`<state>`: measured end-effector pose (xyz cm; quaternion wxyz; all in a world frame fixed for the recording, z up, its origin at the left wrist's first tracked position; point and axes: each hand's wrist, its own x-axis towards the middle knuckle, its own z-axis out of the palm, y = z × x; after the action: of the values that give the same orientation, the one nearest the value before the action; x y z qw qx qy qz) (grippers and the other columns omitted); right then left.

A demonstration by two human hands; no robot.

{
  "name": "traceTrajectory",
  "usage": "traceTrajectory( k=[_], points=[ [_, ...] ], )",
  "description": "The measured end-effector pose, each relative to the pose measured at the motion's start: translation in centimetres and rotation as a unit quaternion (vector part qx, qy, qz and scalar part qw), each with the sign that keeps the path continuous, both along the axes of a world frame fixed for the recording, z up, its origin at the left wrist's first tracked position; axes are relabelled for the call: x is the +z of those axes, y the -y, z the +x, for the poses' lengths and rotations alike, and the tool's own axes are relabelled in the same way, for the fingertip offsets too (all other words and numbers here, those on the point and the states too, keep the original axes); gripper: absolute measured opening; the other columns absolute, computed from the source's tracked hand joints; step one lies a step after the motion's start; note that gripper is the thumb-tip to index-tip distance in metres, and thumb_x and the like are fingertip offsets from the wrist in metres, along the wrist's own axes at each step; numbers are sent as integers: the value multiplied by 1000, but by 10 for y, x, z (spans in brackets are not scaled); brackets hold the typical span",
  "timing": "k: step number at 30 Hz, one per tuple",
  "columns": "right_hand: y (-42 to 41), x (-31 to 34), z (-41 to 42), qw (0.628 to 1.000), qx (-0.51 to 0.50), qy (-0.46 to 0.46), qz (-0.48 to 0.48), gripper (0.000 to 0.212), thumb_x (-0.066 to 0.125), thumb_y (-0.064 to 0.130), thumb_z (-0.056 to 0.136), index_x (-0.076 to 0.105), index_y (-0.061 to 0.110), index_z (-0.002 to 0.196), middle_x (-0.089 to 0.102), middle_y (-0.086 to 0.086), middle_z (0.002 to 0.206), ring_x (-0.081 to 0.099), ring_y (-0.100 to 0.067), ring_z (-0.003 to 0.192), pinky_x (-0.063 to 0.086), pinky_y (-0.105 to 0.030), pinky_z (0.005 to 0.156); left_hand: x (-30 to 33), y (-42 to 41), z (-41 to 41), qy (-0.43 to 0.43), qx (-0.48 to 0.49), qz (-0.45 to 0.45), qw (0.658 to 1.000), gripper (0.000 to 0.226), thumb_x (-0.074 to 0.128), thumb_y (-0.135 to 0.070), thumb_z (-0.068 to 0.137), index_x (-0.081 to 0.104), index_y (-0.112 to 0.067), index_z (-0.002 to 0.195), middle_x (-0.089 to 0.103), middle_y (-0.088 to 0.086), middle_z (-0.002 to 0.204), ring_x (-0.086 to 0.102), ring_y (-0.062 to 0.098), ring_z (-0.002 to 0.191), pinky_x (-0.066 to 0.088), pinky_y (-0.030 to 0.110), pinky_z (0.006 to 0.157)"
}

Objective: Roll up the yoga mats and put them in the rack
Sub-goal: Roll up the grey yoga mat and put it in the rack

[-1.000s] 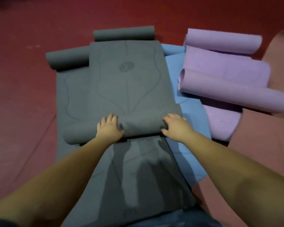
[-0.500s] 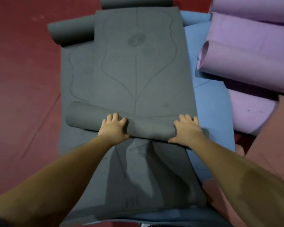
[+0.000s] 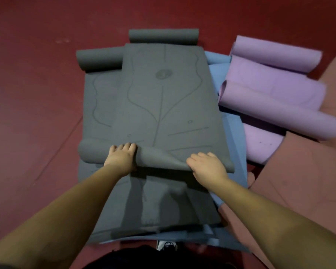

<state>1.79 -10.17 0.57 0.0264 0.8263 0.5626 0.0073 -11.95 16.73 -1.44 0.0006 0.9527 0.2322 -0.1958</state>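
Two bare arms reach forward over a stack of mats; the left hand (image 3: 121, 158) lies on the rolled near end of the top grey mat (image 3: 163, 105), fingers curved over the roll; the right hand (image 3: 209, 166) grips the roll's loose flap, fingers bent over it; beyond the roll the grey mat lies flat on another grey mat (image 3: 97, 98) and a blue mat (image 3: 234, 129); purple mats (image 3: 275, 94), partly curled, sit right; red floor (image 3: 31, 94) surrounds them.
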Motion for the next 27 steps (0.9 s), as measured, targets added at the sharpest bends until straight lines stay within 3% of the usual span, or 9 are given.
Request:
traceTrajectory(
  k=[3, 6, 12, 17, 21, 23, 25, 27],
  points=[
    [19, 55, -16, 999, 15, 41, 3, 29, 75, 12, 53, 54, 21, 69, 52, -1, 69, 55, -25, 63, 38, -32, 53, 44, 13, -26, 20, -16, 20, 999, 88, 70, -62, 76, 32, -21, 144, 44, 3, 139, 43, 27, 128, 31, 43, 103],
    [43, 100, -37, 998, -3, 67, 19, 33, 76, 9, 50, 53, 19, 71, 52, -2, 70, 55, -27, 64, 40, -34, 54, 86, 33, -56, 76, -41, 29, 996, 67, 70, -63, 75, 49, -22, 124, 50, 5, 125, 45, 28, 119, 36, 41, 98],
    [94, 178, -77, 991, -89, 102, 23, 42, 77, 5, 39, 50, 17, 68, 50, -3, 65, 54, -29, 58, 34, -32, 50, 159, 87, -109, 210, -83, 1, 974, 32, 69, -42, 86, 64, -15, 102, 59, 7, 103, 57, 33, 101, 42, 40, 81],
    [120, 213, -109, 979, -154, 132, 13, 43, 82, 11, 44, 48, 18, 70, 52, -2, 66, 56, -29, 62, 27, -31, 55, 217, 114, -138, 260, -92, 12, 961, 32, 63, -42, 90, 65, -18, 110, 49, 6, 108, 51, 28, 101, 45, 39, 77],
    [142, 241, -135, 978, -171, 113, 35, 26, 67, 19, 71, 42, 20, 78, 59, -5, 82, 59, -33, 81, 41, -39, 65, 251, 135, -169, 296, -99, 5, 950, 32, 60, -44, 92, 62, -20, 113, 45, 3, 101, 50, 26, 98, 43, 36, 66],
    [154, 252, -145, 981, -155, 104, 52, 32, 63, 41, 81, 40, 20, 78, 59, -2, 83, 59, -29, 82, 36, -38, 63, 262, 143, -181, 304, -116, 13, 945, 35, 60, -46, 92, 59, -22, 118, 47, 2, 99, 52, 24, 96, 41, 34, 64],
    [162, 260, -156, 983, -147, 86, 66, 43, 44, 64, 87, 39, 23, 76, 55, 3, 78, 56, -25, 78, 27, -36, 61, 270, 150, -194, 297, -137, 3, 945, 42, 61, -47, 92, 55, -23, 126, 55, 2, 106, 56, 25, 101, 43, 36, 69],
    [169, 265, -164, 982, -162, 63, 72, 45, 28, 62, 94, 40, 23, 75, 56, 3, 78, 57, -25, 80, 29, -38, 59, 272, 157, -204, 293, -145, -21, 945, 46, 64, -48, 91, 53, -20, 125, 62, 3, 112, 60, 26, 104, 46, 38, 73]
  ],
)
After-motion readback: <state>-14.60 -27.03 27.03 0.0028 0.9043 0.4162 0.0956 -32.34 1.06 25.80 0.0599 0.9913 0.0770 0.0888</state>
